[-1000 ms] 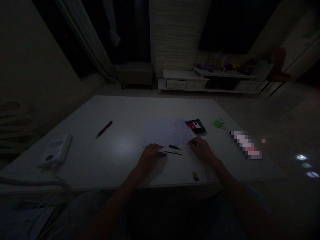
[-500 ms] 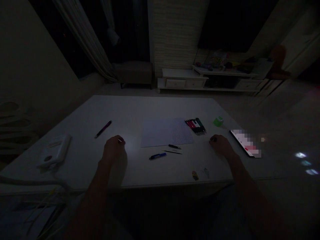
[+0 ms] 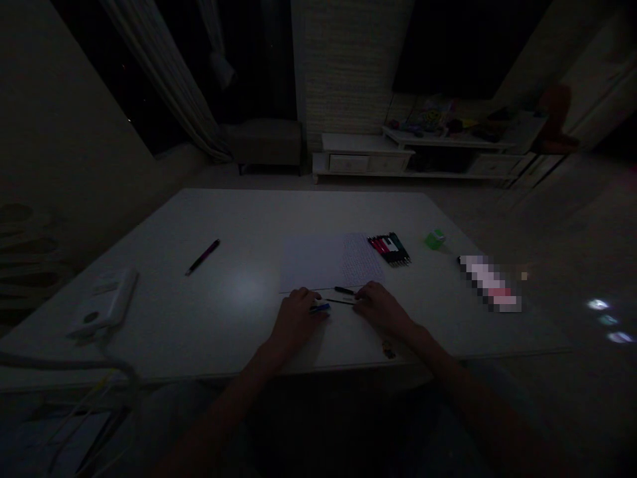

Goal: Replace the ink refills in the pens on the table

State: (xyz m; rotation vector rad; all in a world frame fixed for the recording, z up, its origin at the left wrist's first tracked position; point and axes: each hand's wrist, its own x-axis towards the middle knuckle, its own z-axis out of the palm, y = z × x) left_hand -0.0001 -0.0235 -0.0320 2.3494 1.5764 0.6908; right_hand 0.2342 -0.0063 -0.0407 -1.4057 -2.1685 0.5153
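My left hand (image 3: 297,317) lies over a blue pen piece (image 3: 322,307), thumb and fingers curled round it, its left part hidden. Opposite it, my right hand (image 3: 382,309) has its fingertips closed at the right end of a thin black pen refill (image 3: 339,302). A short black pen part (image 3: 343,290) lies just above that refill, its tip close to my right fingers. Beyond both hands rests a white paper sheet (image 3: 311,262), its right part covered with handwriting. Whether either hand bears any weight cannot be made out in the dim light.
Several pens in a row (image 3: 391,249) lie right of the paper, with a green cube-shaped item (image 3: 434,239) and a phone (image 3: 490,284) beyond. A dark purple pen (image 3: 203,257) and a white device (image 3: 103,300) are on the left. A small yellowish item (image 3: 387,349) sits near the table's front edge.
Both hands have moved inward from the two sides to the pen parts in the middle. My left hand now covers part of the blue piece. The pen parts have stayed in place.
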